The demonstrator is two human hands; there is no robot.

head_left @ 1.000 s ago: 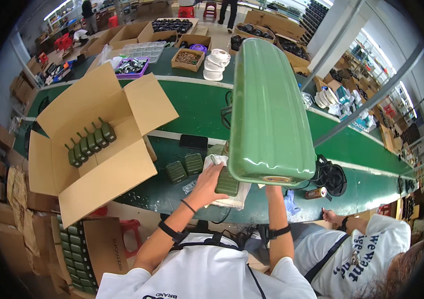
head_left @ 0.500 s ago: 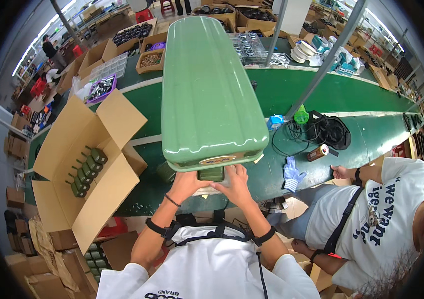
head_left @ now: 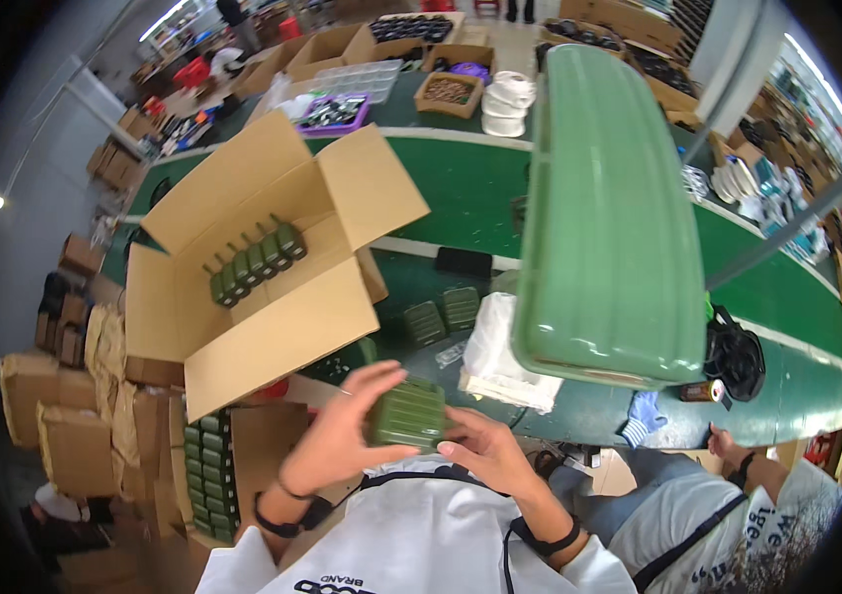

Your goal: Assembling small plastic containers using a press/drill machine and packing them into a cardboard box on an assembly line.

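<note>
Both hands on a ribbed dark-green case (head_left: 409, 414), held close to the chest, above the table edge; left hand (head_left: 344, 433) wraps its left side, right hand (head_left: 480, 452) grips the lower right; open cardboard box (head_left: 263, 257) w/ similar green cases (head_left: 256, 260) stands to the left; white plastic bags (head_left: 500, 346) just beyond.

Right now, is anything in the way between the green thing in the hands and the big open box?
Nothing visible. Both hands, left hand and right hand, hold the ribbed green case. The open cardboard box sits just up and left, its near flap folded outward toward the hands.
</note>
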